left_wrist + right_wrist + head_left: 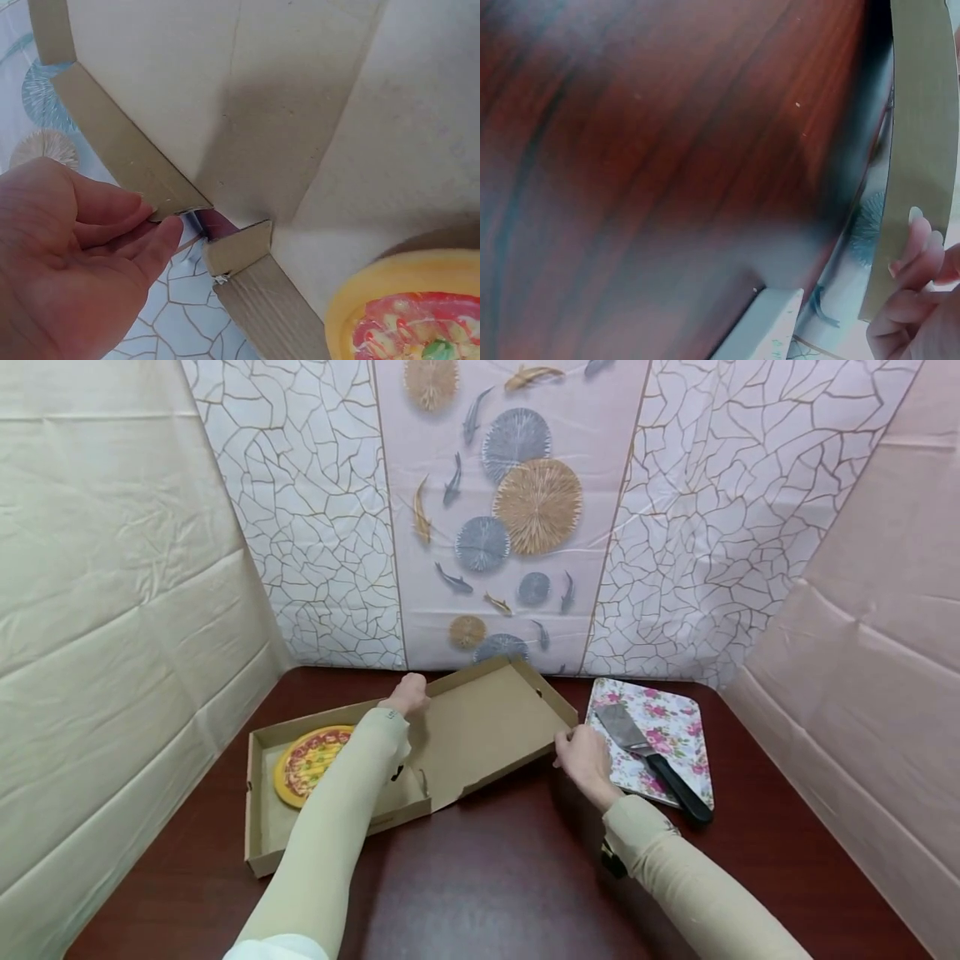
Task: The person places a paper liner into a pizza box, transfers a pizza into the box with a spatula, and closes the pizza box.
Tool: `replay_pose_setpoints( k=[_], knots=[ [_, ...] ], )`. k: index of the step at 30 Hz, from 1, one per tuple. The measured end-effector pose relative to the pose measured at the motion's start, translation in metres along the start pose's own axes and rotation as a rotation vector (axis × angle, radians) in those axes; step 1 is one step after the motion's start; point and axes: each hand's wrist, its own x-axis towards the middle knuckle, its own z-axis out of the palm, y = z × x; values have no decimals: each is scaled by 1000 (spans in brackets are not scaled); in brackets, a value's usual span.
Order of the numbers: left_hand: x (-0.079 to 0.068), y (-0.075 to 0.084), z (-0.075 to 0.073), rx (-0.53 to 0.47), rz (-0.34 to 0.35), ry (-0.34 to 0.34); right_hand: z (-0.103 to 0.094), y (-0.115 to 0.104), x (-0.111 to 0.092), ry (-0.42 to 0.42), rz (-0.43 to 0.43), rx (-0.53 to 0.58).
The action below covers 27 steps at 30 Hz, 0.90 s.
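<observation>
An open cardboard pizza box lies at an angle on the left of the table, its lid folded out to the right. Inside the base is a pizza with a yellow rim, partly covered by the left forearm in the head view. My left hand is at the back edge near the hinge; in the left wrist view its thumb and fingers pinch the end of the lid's side flap. At the lid's right front corner, my right hand holds the edge wall between curled fingers and thumb.
Right of the box lies a floral board. A metal server with a black handle rests across it, the handle's end past the board's front edge. Dark red-brown table extends in front. Fabric walls stand behind and at both sides.
</observation>
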Motion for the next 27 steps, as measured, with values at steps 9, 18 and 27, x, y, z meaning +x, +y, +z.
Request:
replay_pose_setpoints(
  k=[9, 18, 27],
  knots=[
    [-2, 5, -7, -188, -88, 8, -13, -6, 11, 139, -45, 16],
    [-3, 12, -11, -226, -81, 15, -28, -17, 21, 245, -149, 40],
    [-9, 13, -14, -254, -63, 25, -39, -28, 32, 272, -174, -1]
  ],
)
